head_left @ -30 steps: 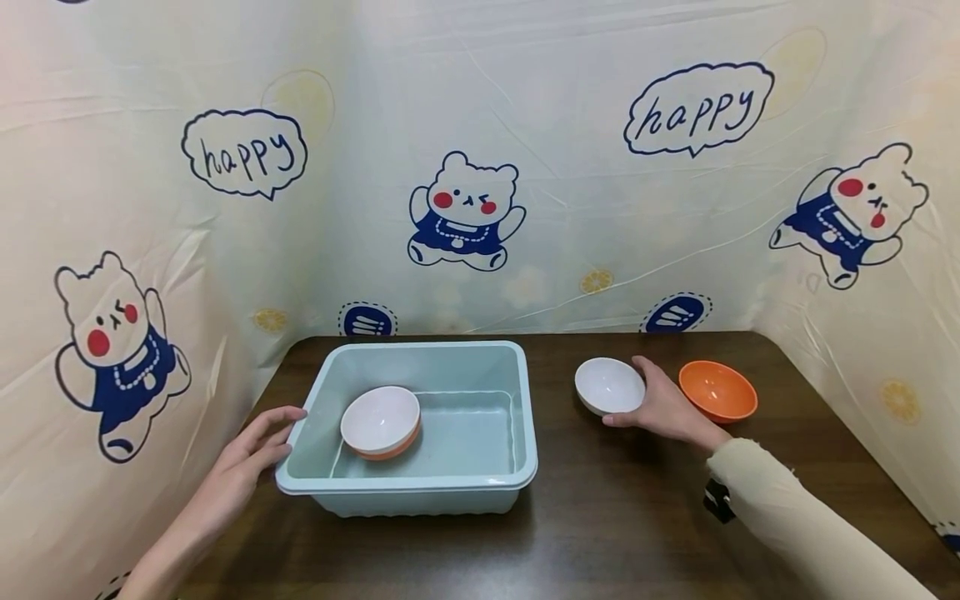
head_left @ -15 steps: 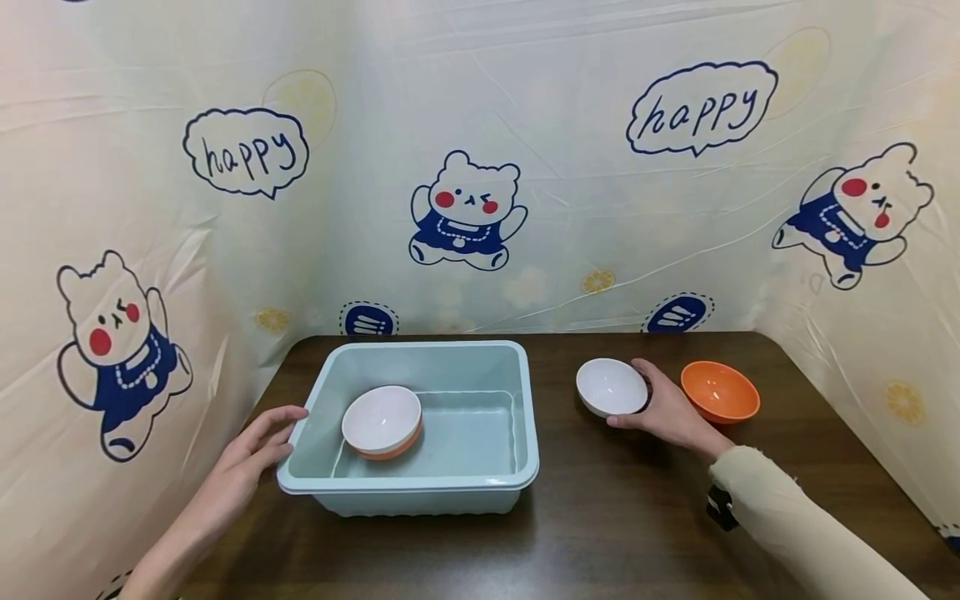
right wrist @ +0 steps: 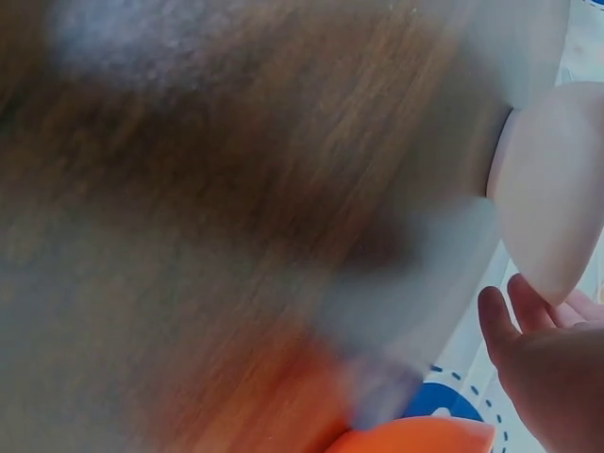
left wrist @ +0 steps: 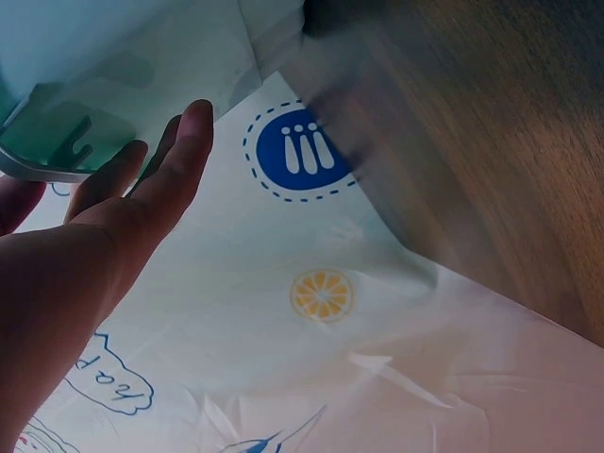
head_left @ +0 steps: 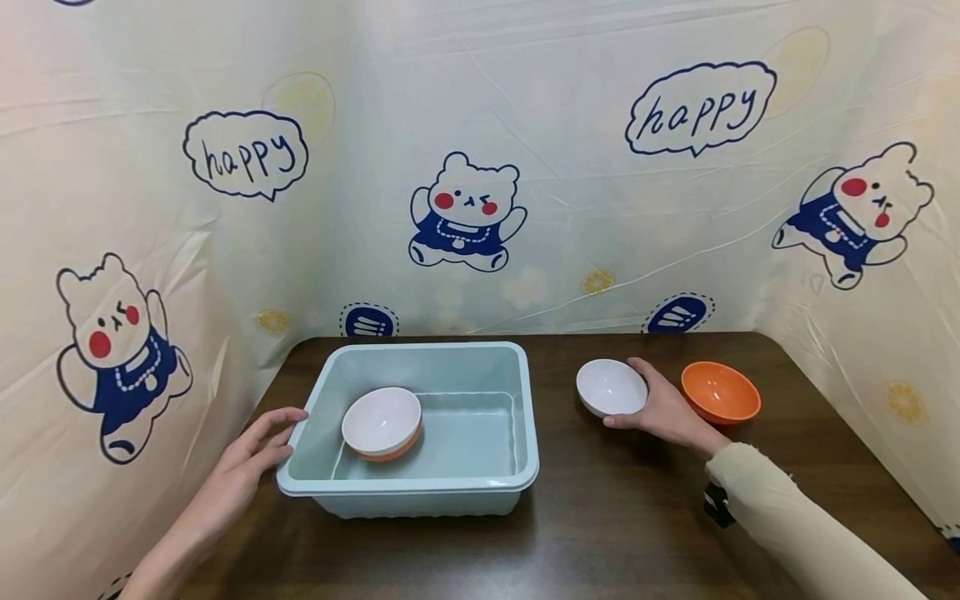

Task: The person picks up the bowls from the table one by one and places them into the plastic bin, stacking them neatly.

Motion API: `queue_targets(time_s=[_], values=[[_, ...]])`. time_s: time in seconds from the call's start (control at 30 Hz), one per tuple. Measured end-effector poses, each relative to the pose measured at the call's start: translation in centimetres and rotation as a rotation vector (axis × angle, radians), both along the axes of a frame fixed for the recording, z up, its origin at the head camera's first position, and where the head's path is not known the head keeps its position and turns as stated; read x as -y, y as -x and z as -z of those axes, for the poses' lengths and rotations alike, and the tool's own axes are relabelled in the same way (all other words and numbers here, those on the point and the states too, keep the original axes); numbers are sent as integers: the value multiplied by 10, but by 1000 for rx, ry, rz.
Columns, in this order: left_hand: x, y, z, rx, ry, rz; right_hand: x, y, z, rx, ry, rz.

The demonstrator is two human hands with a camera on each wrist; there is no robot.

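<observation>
At the left of the table stands a pale blue plastic tub (head_left: 420,502). My left hand (head_left: 243,458) rests its fingertips on the tub's left rim; the left wrist view shows its fingers extended against the outer wall. Inside the tub, a white bowl (head_left: 381,419) sits on top of an orange bowl (head_left: 390,455). Right of the tub, another white bowl (head_left: 611,387) sits on the table. My right hand (head_left: 666,410) holds this bowl from its right side, thumb at the near rim and fingers at the far side. In the right wrist view, fingertips (right wrist: 517,288) meet the bowl's rim.
A separate orange bowl (head_left: 720,392) sits just right of my right hand, close to the wrist. The dark brown wooden table (head_left: 600,525) ends at a pale printed cloth (head_left: 555,208) that hangs at the back and sides.
Almost nothing differs. My right hand stays at the white bowl, its thumb shifting slightly; the left hand and the tub stay in place.
</observation>
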State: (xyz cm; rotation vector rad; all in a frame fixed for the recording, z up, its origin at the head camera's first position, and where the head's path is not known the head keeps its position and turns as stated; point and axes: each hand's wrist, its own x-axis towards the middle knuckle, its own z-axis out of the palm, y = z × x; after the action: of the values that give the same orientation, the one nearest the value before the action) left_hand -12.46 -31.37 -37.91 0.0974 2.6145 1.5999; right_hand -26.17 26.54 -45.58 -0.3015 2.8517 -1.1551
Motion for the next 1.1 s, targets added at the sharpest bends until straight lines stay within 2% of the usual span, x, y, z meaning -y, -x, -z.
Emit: queue_targets(time_s=[0.23,0.53,0.67,1.1], values=[[2,0,2,-23,-30,7,2,-1,0,-14,20,24],[2,0,1,-20,-3,9,3,-8,-2,-1,58,53],[2,0,1,-14,5,10,2,-13,-5,5,75,51],[0,0,-1,18,-3,10,-2,-28,-10,-52,131,-1]])
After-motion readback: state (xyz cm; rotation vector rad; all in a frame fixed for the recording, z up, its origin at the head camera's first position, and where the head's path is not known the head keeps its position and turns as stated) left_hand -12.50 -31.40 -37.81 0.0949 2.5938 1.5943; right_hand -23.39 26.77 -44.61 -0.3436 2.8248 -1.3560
